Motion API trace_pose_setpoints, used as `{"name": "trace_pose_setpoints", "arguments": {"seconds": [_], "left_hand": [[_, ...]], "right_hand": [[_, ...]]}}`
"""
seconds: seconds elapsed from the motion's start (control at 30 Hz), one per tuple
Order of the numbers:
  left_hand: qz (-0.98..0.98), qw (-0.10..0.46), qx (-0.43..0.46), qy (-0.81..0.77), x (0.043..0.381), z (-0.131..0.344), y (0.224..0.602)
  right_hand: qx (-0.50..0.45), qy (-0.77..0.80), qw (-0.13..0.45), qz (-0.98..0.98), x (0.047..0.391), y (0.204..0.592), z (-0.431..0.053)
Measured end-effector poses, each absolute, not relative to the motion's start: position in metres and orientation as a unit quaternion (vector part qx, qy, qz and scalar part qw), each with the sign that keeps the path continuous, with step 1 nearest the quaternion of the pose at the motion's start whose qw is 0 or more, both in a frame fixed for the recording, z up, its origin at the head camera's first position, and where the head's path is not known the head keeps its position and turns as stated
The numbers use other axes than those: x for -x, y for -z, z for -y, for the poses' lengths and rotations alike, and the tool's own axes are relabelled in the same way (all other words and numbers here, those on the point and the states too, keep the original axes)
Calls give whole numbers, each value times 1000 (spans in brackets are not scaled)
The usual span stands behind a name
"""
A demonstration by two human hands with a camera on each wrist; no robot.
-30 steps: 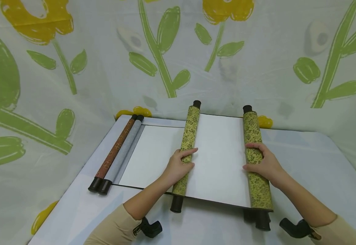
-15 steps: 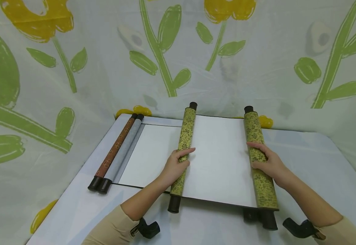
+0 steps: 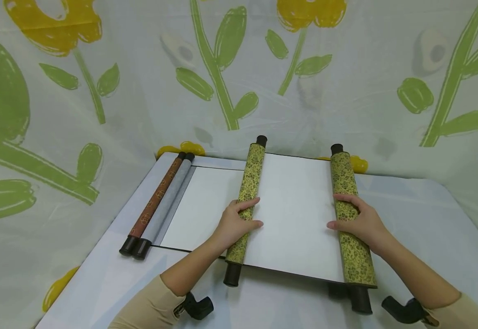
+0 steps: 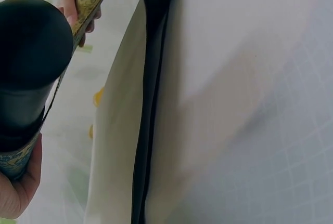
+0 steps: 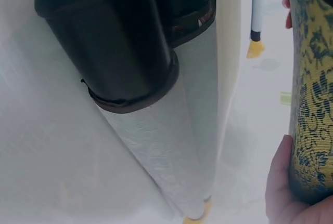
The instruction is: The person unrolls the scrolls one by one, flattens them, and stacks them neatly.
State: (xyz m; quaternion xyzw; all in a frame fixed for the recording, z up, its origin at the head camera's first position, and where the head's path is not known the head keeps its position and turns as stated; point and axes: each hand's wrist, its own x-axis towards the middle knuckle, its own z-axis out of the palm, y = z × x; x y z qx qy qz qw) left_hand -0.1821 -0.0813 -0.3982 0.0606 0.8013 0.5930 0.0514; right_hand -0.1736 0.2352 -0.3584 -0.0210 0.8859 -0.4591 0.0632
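A hanging scroll with yellow-green patterned rolls and black end knobs is partly unrolled, its white paper [image 3: 298,214] stretched between them. My left hand [image 3: 236,224] grips the narrower left roll [image 3: 252,176], thumb and forefinger on its right side. My right hand [image 3: 362,224] holds the thicker right roll [image 3: 343,176], the thumb reaching over its left side. The scroll's front edge seems raised above the table. In the right wrist view, the patterned roll [image 5: 315,115] has a hand [image 5: 291,193] round it. The left wrist view shows a large black knob [image 4: 34,47].
A second scroll lies at the left, partly beneath, with white paper [image 3: 206,205], a brown patterned roll [image 3: 156,198] and a grey roll [image 3: 167,201]. Black knobs [image 5: 112,47] on pale rolls sit below the right side. A flower-printed cloth [image 3: 305,109] stands behind the table.
The right roll and my right hand have moved slightly right and nearer. My left hand and roll have shifted a little left, so more white paper shows between them.
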Motion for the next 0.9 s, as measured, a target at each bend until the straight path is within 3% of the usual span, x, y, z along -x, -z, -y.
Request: {"name": "trace_pose_setpoints", "arguments": {"seconds": [0.4, 0.9], "left_hand": [[-798, 42, -81, -595, 182, 86, 395], [-810, 38, -80, -579, 179, 97, 394]], "right_hand": [[34, 433, 47, -900, 176, 357, -236], [28, 528, 105, -842, 177, 352, -248]]}}
